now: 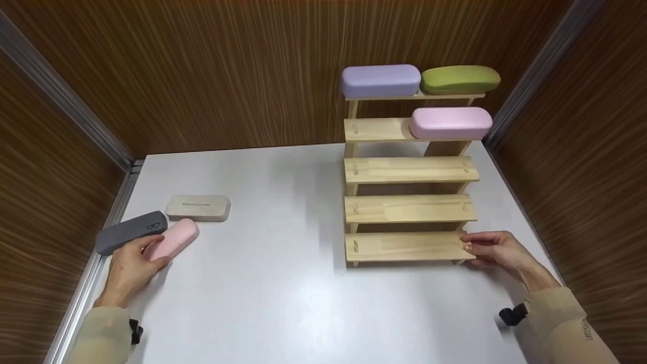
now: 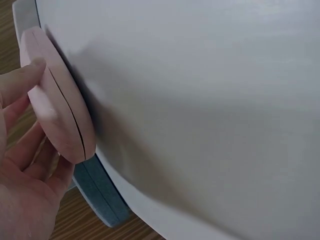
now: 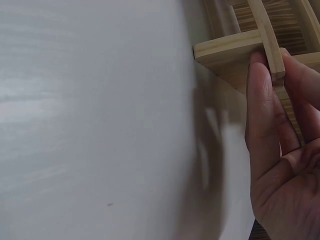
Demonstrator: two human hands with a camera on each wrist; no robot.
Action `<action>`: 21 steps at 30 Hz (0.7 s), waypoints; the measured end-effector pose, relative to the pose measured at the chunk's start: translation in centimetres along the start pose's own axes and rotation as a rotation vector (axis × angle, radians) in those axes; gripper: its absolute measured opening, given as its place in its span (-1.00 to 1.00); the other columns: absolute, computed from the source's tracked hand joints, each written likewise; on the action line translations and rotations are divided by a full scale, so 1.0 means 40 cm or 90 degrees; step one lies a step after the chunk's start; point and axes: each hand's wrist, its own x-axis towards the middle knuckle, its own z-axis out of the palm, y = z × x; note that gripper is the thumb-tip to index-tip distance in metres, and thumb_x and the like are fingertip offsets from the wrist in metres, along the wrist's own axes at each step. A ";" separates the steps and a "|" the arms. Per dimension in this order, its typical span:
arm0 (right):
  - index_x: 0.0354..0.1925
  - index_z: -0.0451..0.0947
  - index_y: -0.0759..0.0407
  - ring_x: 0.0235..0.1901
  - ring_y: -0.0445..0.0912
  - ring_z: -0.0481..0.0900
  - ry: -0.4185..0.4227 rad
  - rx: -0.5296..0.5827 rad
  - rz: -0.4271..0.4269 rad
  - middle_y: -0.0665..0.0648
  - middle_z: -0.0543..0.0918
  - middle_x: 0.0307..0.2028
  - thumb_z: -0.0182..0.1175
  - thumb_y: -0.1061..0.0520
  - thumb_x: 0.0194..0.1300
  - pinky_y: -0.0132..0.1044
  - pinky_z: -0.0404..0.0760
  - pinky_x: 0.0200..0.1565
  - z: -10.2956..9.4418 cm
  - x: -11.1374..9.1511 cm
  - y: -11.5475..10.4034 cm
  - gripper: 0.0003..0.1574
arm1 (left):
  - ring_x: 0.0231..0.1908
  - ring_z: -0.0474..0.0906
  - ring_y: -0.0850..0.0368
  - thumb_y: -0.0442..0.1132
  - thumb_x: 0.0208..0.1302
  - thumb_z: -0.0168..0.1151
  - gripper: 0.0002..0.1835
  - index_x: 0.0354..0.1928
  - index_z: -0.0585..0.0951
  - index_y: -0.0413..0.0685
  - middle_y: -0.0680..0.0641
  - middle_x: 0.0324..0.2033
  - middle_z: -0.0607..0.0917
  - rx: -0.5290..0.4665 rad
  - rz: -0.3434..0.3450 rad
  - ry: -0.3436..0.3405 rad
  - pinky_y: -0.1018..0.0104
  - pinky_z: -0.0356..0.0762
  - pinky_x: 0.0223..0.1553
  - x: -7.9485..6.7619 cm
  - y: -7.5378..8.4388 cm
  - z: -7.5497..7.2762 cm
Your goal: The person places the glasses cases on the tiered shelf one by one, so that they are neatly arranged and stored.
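At the table's left side my left hand (image 1: 132,268) grips a light pink glasses case (image 1: 175,240), thumb on one long side and fingers on the other. In the left wrist view the closed pink case (image 2: 60,95) shows a dark seam along its edge. A dark grey glasses case (image 1: 132,232) lies right beside it, and a cream glasses case (image 1: 198,208) with small lettering lies just behind. Across the table, my right hand (image 1: 500,253) pinches the right end of the lowest step of a wooden tiered rack (image 1: 404,246), thumb and fingers on either face of the board (image 3: 272,50).
Atop the rack sit a lavender case (image 1: 381,81) and a green case (image 1: 460,79). A brighter pink case (image 1: 451,123) is on the right of the second step down. Wood-grain panels (image 1: 227,76) enclose the white table (image 1: 263,303) at the back and sides.
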 end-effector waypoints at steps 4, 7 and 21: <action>-0.02 0.92 -0.18 -0.18 -0.26 0.89 -0.008 0.010 -0.008 -0.27 0.91 -0.09 0.36 0.35 0.54 -0.32 0.89 -0.11 -0.002 -0.002 0.000 -0.58 | 0.28 0.66 -0.56 -0.39 0.15 0.64 -0.33 0.34 0.70 -0.32 -0.54 0.29 0.73 0.011 0.009 0.009 -0.38 0.53 0.28 -0.001 0.001 0.005; -0.02 0.92 -0.16 -0.17 -0.26 0.89 -0.012 0.017 -0.015 -0.25 0.91 -0.09 0.35 0.37 0.54 -0.32 0.89 -0.11 -0.004 -0.003 -0.001 -0.58 | 0.25 0.68 -0.55 -0.42 0.12 0.65 -0.32 0.34 0.69 -0.32 -0.54 0.27 0.73 0.015 0.016 0.021 -0.37 0.54 0.26 -0.005 0.000 0.009; -0.02 0.92 -0.16 -0.17 -0.26 0.89 -0.003 0.018 -0.011 -0.23 0.92 -0.10 0.37 0.37 0.52 -0.31 0.89 -0.10 0.004 0.003 0.003 -0.58 | 0.26 0.69 -0.51 -0.39 0.22 0.58 -0.33 0.40 0.66 -0.34 -0.55 0.31 0.71 0.003 -0.011 0.021 -0.25 0.56 0.24 -0.008 -0.006 0.012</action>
